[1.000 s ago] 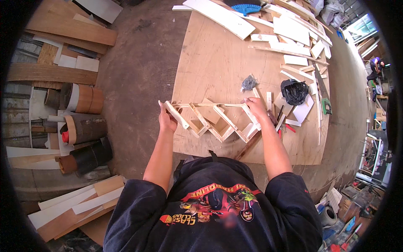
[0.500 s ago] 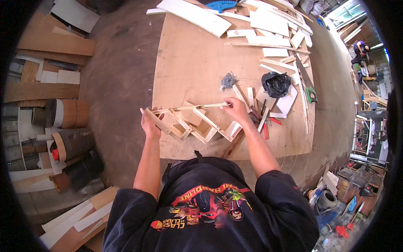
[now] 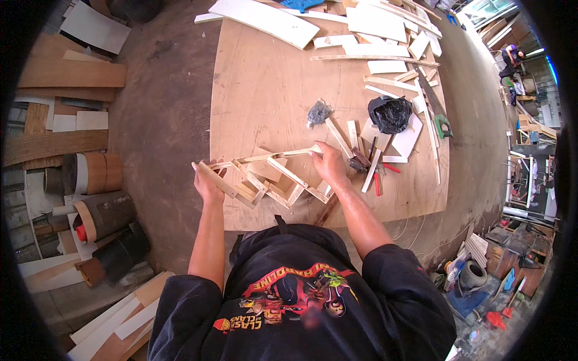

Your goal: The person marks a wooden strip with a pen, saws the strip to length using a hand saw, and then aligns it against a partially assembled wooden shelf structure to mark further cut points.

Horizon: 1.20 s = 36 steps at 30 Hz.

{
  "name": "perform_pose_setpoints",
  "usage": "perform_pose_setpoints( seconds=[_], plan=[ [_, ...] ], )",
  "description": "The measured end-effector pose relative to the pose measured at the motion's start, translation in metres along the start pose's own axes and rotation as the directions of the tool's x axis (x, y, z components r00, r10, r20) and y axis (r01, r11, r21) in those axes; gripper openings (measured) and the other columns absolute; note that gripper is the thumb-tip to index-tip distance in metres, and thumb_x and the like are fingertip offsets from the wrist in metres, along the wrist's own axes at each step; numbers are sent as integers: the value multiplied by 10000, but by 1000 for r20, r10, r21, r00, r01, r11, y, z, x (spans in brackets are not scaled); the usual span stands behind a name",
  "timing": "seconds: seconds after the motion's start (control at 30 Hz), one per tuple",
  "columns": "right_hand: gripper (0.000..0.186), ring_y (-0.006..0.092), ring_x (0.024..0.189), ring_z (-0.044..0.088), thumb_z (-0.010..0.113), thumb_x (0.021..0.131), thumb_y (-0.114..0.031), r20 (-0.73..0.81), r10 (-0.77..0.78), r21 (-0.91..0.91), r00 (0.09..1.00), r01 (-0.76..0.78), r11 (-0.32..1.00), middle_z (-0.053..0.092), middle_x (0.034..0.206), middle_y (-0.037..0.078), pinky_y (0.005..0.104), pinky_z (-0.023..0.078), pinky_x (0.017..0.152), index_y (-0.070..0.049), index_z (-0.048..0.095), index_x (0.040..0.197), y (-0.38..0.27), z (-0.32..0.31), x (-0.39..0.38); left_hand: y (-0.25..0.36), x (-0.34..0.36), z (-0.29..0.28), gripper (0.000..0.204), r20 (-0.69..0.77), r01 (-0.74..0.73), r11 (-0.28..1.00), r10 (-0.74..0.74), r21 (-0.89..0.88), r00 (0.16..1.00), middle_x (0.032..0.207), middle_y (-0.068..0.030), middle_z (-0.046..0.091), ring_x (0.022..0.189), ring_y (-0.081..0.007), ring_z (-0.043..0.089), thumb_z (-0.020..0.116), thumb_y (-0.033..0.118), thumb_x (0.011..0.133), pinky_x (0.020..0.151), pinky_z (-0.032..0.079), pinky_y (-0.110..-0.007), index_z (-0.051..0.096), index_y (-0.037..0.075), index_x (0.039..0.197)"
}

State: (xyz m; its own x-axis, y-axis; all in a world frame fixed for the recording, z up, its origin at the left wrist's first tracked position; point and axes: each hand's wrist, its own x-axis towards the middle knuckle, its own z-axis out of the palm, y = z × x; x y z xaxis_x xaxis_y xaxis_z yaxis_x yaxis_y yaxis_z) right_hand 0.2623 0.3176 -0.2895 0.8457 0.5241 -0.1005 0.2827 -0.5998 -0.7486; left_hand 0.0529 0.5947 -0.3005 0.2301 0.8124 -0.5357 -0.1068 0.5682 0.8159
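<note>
A zigzag wooden frame point(image 3: 278, 197), built of pale strips and small boards with a long straight strip along its far side, is held up between my hands over the near part of the table. My left hand point(image 3: 209, 182) is closed around its left end, where a flat board slants toward me. At the right end of the long strip, my right hand point(image 3: 328, 162) pinches the wood with thumb and fingers. Right of that hand lie a hammer point(image 3: 360, 161) with a wooden handle and a red-handled pincer tool point(image 3: 378, 183).
On the plywood tabletop point(image 3: 259, 90) are a black plastic bag point(image 3: 390, 114), a small clear bag point(image 3: 319, 112) and a green-handled saw point(image 3: 442, 125). White offcuts point(image 3: 376, 25) pile up at the far right. Rolls of sheet point(image 3: 96, 173) and boards stand along the left. A person point(image 3: 513, 57) is far right.
The frame and both hands appear slightly farther left and tilted, with the right end raised a little. The whole view has shifted slightly. Both hands keep their hold.
</note>
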Motion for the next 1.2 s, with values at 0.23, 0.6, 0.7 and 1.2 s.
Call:
perform_pose_setpoints(
  seconds=[0.23,0.6,0.7,1.2],
  plan=[
    [350,408,964,695,723,883,-170,-51,-86,-73,995,82,994,711,1034,252,458,548,847,23,675,1171,-2,1,1,0,1,-2,450,18,2,1000,-2,-9,1000,1154,-188,637,1063,-386,689,412,402,1096,915,587,-524,486,3,1290],
    [371,404,1001,675,732,882,-216,-2,-12,-159,1000,12,987,694,1095,223,465,540,869,-10,664,1184,-11,-3,0,-6,5,-3,380,8,3,1000,-3,-14,1000,1139,-180,656,1026,-353,708,423,353,1091,794,621,-475,489,7,1234],
    [424,374,1093,635,743,872,-262,-49,-126,-261,991,109,959,673,1171,189,463,509,946,-29,650,1213,-22,-2,-1,-7,8,-9,381,47,-15,1000,16,-9,999,1143,-188,655,1023,-359,710,411,348,1093,787,628,-473,486,1,1232],
    [244,262,1018,609,758,805,-265,83,-502,-345,861,497,796,689,1012,66,433,485,930,-77,704,950,-61,65,-9,-4,2,-1,389,-11,18,999,-18,-34,1000,1145,-212,649,1008,-382,713,395,319,1098,785,626,-486,449,-12,1295]
  ],
)
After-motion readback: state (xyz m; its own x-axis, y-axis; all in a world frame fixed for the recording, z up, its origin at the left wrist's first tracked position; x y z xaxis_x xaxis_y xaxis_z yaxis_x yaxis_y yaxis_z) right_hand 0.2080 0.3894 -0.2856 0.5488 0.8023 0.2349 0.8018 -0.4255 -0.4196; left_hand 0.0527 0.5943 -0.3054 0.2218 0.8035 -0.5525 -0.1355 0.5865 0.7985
